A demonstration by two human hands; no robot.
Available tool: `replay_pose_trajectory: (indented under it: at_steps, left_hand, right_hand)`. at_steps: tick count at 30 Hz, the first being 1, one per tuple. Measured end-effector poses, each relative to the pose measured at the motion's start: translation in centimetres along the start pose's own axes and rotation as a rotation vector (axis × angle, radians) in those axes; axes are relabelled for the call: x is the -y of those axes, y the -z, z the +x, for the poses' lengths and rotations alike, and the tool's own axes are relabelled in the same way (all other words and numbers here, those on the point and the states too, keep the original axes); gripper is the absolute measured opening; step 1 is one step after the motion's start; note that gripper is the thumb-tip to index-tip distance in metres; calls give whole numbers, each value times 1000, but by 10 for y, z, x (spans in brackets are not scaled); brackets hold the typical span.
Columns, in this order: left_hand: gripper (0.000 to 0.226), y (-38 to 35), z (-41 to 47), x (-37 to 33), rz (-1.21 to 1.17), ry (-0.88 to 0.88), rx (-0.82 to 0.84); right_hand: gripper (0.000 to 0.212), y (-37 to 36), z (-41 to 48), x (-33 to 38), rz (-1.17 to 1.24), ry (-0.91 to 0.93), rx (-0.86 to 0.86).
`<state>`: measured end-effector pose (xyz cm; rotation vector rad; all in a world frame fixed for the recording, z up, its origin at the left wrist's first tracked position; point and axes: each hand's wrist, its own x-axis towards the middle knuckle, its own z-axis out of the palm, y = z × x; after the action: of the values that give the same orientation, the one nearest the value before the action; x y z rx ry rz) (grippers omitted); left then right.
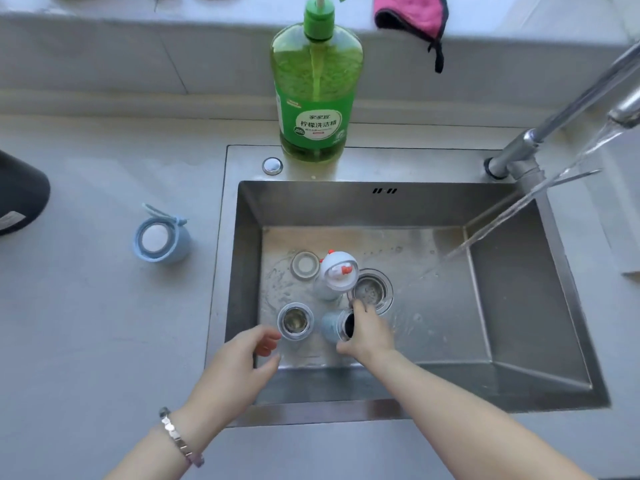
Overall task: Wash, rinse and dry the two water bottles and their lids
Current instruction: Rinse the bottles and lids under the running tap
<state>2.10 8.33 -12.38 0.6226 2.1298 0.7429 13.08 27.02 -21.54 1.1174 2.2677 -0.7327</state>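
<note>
Both hands are low in the frame, over the near side of the steel sink (381, 206). The right hand (367, 332) curls round the mouth end of a blue bottle (329, 328) lying tilted on the sink floor. The left hand (258, 344) hovers with its fingers loosely bent and holds nothing, just beside an open steel-lined bottle (295, 321) that stands upright.

My judgement is that the task is at an early stage. Both bottles are uncapped and in the sink, and the tap (512, 161) is running, but its stream (519, 206) lands to the right of the drain strainer (372, 289), apart from both bottles. No suds show. The green dish soap bottle (315, 98) stands on the back rim, and the pink cloth (408, 15) lies untouched on the ledge, so rinsing and drying are left to do.

A white chick-topped lid (337, 273) sits beside the strainer. A blue strap lid (161, 239) waits on the table (86, 306), not yet in the sink. A small round grey piece (304, 266) lies near the chick lid; I cannot tell whether it is an inner stopper or a seal.

A dark object (20, 199) is cut off at the left edge and I cannot identify it. The tap spout runs out of frame at the right, and the soap pump head is clipped at the top. The right hand hides part of the blue bottle's rim. Both bottle interiors are too dark to judge whether they are clean.
</note>
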Motion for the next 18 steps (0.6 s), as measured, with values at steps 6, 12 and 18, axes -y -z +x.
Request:
replay_pose_trajectory:
  at_steps: [6,12,18]
  left_hand:
    - [36,-19,11,-41,5,-114,17]
    - [83,-66,36,-153,210,-547,74]
    - [84,-90,72,-234,477,-475,-22]
  right_hand:
    - [58,74,-45,-56,448,43,-114]
    - [42,173,-75,-92,924,227,-177]
    - [51,207,-62,-110,1095,271,-234]
